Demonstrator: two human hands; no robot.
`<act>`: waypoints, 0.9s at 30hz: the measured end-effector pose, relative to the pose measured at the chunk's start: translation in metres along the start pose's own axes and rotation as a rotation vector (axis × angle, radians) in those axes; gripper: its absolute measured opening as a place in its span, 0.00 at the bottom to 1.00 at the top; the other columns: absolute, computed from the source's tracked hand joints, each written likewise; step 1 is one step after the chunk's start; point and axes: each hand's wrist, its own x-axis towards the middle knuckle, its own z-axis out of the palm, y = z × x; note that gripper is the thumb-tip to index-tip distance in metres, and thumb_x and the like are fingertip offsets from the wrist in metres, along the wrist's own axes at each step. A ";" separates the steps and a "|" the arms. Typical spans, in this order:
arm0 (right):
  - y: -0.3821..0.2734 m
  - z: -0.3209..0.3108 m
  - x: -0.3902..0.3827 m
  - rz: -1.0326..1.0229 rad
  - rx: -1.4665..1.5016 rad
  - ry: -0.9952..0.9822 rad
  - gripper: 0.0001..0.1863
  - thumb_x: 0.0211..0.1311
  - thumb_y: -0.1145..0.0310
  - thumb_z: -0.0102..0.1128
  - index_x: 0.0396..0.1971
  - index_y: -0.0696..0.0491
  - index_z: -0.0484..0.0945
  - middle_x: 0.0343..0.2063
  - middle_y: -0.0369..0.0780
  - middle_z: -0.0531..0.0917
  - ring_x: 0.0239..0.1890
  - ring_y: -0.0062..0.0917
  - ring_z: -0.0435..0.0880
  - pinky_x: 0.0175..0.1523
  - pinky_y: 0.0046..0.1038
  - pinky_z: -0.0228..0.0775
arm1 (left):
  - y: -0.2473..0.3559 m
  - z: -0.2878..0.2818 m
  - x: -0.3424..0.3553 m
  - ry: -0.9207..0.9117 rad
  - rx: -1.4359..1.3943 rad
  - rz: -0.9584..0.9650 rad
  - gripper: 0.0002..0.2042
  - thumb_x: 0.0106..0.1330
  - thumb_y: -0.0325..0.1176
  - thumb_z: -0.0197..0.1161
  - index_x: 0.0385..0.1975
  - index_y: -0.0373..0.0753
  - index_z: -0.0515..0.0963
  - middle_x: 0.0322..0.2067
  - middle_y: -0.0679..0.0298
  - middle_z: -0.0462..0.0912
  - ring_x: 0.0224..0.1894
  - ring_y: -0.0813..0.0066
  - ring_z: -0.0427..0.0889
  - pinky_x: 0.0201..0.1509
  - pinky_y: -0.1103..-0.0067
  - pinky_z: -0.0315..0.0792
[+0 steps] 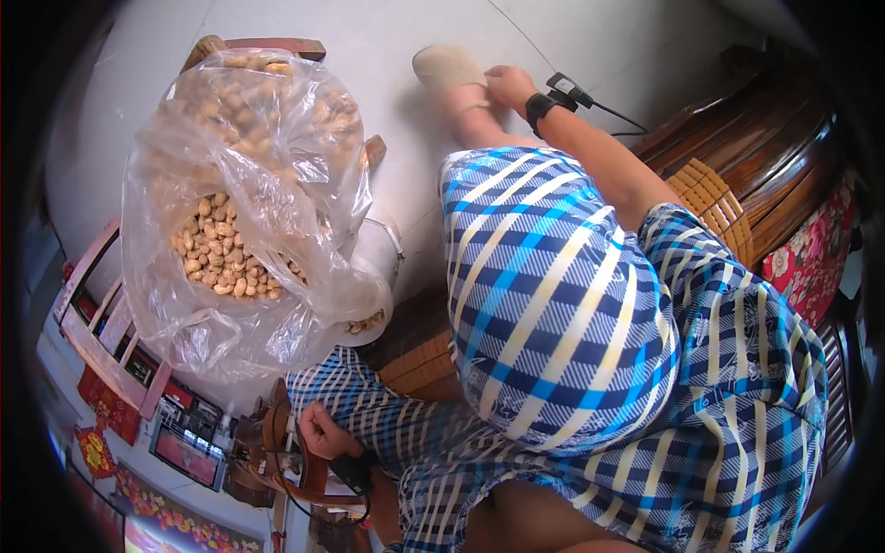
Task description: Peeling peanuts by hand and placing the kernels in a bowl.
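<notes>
My right hand (509, 89) has its fingers curled at the heel of a beige slip-on shoe (447, 66), worn on the foot of my raised leg. The fingertips are partly hidden there, and the foot is slightly blurred. My left hand (324, 432) is loosely closed at the lower left, beside my other plaid-covered leg; no object shows in it. Each wrist carries a black strapped device. To the left of my raised knee lies a large clear plastic bag (152, 276), spread open, with unshelled peanuts (221, 247) inside.
Wooden stool parts (277, 44) show under the bag. A white bucket (380, 247) stands beside it, with shells or peanuts near its rim. At right are a dark wooden bench (774, 138), a bamboo mat (712, 205) and a black cable plug (570, 89). A television (189, 438) is lower left.
</notes>
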 end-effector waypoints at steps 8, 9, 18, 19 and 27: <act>0.002 -0.003 0.020 0.154 0.438 -0.182 0.22 0.62 0.56 0.54 0.49 0.58 0.76 0.38 0.40 0.80 0.40 0.24 0.77 0.45 0.26 0.70 | 0.004 0.004 0.000 -0.008 -0.001 0.003 0.05 0.63 0.26 0.59 0.34 0.32 0.79 0.30 0.63 0.81 0.30 0.80 0.74 0.36 0.84 0.69; 0.005 -0.004 0.023 0.171 0.454 -0.201 0.22 0.62 0.57 0.56 0.49 0.58 0.75 0.36 0.39 0.80 0.38 0.23 0.78 0.43 0.24 0.70 | 0.006 0.007 0.000 -0.010 -0.005 -0.012 0.05 0.64 0.26 0.58 0.34 0.32 0.79 0.29 0.65 0.80 0.30 0.82 0.73 0.35 0.86 0.68; -0.033 -0.048 0.009 0.172 0.990 -0.073 0.09 0.60 0.65 0.61 0.34 0.54 0.74 0.31 0.37 0.80 0.29 0.17 0.78 0.35 0.19 0.72 | 0.008 0.005 -0.004 0.008 0.029 -0.012 0.06 0.62 0.27 0.60 0.34 0.32 0.79 0.29 0.61 0.81 0.29 0.78 0.75 0.34 0.82 0.70; -0.035 -0.052 0.005 0.163 1.000 -0.094 0.11 0.61 0.64 0.61 0.38 0.54 0.75 0.32 0.36 0.80 0.29 0.17 0.78 0.35 0.18 0.72 | 0.014 0.001 -0.003 0.006 0.022 -0.013 0.06 0.62 0.27 0.60 0.34 0.32 0.79 0.29 0.61 0.81 0.29 0.78 0.75 0.34 0.82 0.70; -0.080 -0.092 -0.083 0.009 0.985 -0.241 0.19 0.64 0.60 0.55 0.50 0.55 0.74 0.41 0.37 0.79 0.43 0.19 0.76 0.50 0.25 0.69 | -0.008 -0.051 -0.024 0.018 -0.064 0.008 0.07 0.64 0.28 0.58 0.35 0.30 0.78 0.29 0.61 0.80 0.29 0.77 0.75 0.35 0.81 0.69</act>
